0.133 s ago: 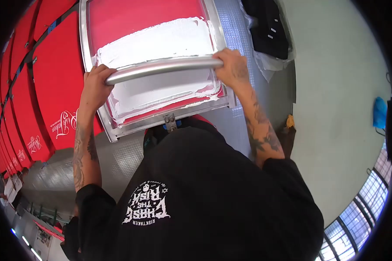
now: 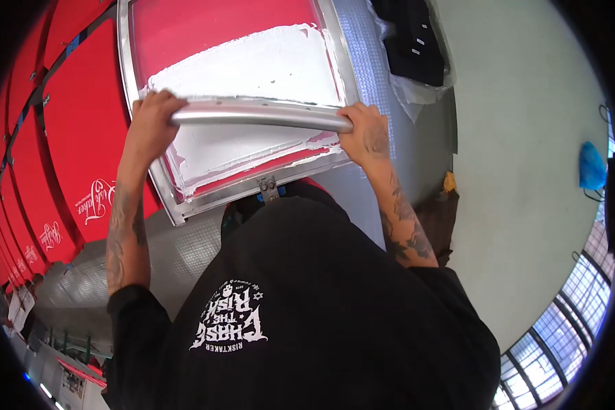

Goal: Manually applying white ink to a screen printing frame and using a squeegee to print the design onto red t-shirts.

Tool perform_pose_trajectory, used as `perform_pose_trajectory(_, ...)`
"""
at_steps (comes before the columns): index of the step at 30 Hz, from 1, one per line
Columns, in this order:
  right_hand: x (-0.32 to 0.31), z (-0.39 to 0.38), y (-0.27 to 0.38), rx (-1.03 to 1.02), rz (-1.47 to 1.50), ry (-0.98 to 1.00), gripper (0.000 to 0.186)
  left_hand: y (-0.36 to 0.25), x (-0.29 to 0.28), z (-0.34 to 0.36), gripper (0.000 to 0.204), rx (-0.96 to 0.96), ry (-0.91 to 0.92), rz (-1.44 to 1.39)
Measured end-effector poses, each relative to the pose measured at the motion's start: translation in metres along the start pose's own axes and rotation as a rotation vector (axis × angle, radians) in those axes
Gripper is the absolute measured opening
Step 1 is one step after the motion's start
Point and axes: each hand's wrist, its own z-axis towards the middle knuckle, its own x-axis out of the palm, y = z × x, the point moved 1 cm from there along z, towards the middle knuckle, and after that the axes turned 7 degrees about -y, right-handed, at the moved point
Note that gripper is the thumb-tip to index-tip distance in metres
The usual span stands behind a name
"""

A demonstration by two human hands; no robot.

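Both hands grip a long silver squeegee [image 2: 260, 116] by its ends. My left hand [image 2: 155, 126] is closed round the left end, and my right hand [image 2: 365, 133] round the right end, which sits slightly nearer to me. The squeegee lies across a metal-framed printing screen [image 2: 125, 65]. White ink [image 2: 246, 65] thickly covers the screen's middle and nearer part, with ragged ridges along the sides and the near edge. A few dark specks show in it beyond the squeegee. Red shows through the far part of the mesh. A metal clamp [image 2: 268, 186] sits at the frame's near edge.
On the left stands a row of red fabric panels [image 2: 82, 130] with white prints. Folded black garments [image 2: 417, 48] lie on clear plastic at the right. A blue bag [image 2: 592, 166] hangs on the pale wall [image 2: 519, 137]. A small yellow item [image 2: 449, 181] is by my right forearm.
The squeegee's right end has come nearer to me with my right hand, so the bar now slants the other way. The view has shifted slightly.
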Motion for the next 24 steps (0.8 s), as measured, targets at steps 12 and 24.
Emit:
perform_pose_trajectory(12,0.028,-0.033,0.045,0.351,-0.135,-0.044,0.027,0.004,0.019,0.175,0.018,0.539,-0.308,-0.004)
perform_pose_trajectory(24,0.016,-0.028,0.046,0.458,0.431,0.227,0.027,-0.011,-0.069,0.187,0.018,0.5,0.122,0.281)
